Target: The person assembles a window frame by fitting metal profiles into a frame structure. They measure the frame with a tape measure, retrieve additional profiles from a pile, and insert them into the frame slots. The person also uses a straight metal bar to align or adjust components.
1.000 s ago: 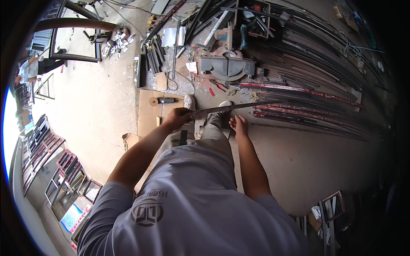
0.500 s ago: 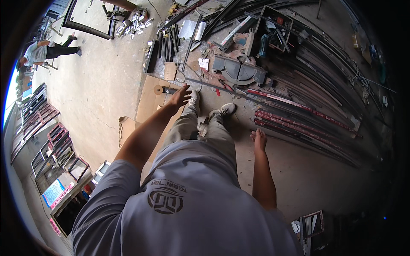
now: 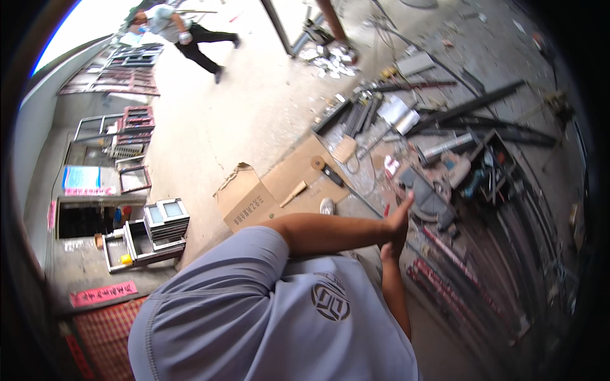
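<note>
My left hand point(image 3: 398, 223) reaches across in front of my body, thumb up and fingers stretched out, with nothing seen in it. Close against it is my right hand point(image 3: 388, 251), partly covered by the left; its fingers are blurred and hidden. Whether the palms touch I cannot tell. Beyond the hands stands a grey miter saw point(image 3: 424, 198) on the floor. A dark angle grinder point(image 3: 332, 175) with a tan disc lies on a flattened cardboard sheet point(image 3: 289, 165), apart from both hands. A thin tan strip point(image 3: 293, 193) also rests on that cardboard.
Long dark metal profiles point(image 3: 489, 254) spread over the floor at the right, with red-wrapped ones point(image 3: 438, 282) nearer me. A tool crate point(image 3: 499, 168) sits beyond the saw. Stacked frames point(image 3: 166, 222) stand at the left. Another person point(image 3: 181, 38) walks at the far left.
My view has turned left, so the scene sits farther right. My hands, formerly wide apart, have come together; the left one swung across to the right. The other person has stepped onward.
</note>
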### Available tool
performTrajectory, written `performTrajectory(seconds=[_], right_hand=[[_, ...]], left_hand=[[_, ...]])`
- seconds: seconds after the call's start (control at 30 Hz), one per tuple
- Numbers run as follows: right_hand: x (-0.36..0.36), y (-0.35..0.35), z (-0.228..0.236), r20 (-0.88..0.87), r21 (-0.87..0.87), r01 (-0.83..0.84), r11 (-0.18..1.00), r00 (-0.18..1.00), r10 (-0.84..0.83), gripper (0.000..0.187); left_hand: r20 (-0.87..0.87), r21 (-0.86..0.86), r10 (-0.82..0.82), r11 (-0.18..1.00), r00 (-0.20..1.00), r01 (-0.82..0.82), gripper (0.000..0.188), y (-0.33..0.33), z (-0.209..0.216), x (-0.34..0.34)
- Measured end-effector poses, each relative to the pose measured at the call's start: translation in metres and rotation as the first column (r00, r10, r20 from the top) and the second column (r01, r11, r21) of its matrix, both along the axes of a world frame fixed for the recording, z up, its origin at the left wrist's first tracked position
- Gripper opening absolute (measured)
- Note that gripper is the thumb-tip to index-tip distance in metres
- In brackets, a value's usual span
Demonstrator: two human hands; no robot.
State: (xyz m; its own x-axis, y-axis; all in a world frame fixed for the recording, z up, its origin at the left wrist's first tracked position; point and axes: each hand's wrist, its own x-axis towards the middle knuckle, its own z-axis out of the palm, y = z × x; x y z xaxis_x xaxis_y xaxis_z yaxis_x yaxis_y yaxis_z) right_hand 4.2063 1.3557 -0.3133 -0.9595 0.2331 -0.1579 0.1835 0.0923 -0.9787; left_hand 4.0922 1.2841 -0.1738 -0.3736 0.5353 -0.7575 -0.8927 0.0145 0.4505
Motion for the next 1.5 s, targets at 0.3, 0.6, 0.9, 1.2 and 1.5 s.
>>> performTrajectory(seconds=[0.3,0.6,0.9,1.2,1.5], right_hand=[[0.111,0.072,-0.084,0.816,0.062,-0.223,0.973,0.573,0.079,0.069],[-0.048,-0.016,-0.010,0.452,0.274,-0.044,0.961,0.888,-0.089,0.045],[-0.236,-0.225,0.012,0.337,0.407,-0.579,0.706,0.814,0.473,0.045],[-0.327,-0.277,-0.032,0.717,0.388,-0.920,-0.046,0.270,0.643,0.041],[-0.465,-0.514,-0.053,0.789,0.247,-0.941,-0.232,0.056,0.612,0.037]], left_hand=[[-0.718,-0.529,-0.510,0.842,0.473,0.105,0.040,-0.212,0.042,-0.114],[-0.073,-0.983,-0.430,0.185,0.900,0.009,0.038,-0.657,-0.143,0.068],[-0.132,-0.978,0.209,0.132,0.969,-0.162,0.038,-0.814,-0.099,0.227],[-0.672,-0.649,0.650,-0.287,0.354,-0.704,0.050,-0.885,-0.064,0.228],[-0.622,-0.654,0.782,-0.503,0.024,-0.566,0.061,-0.939,0.013,0.281]])
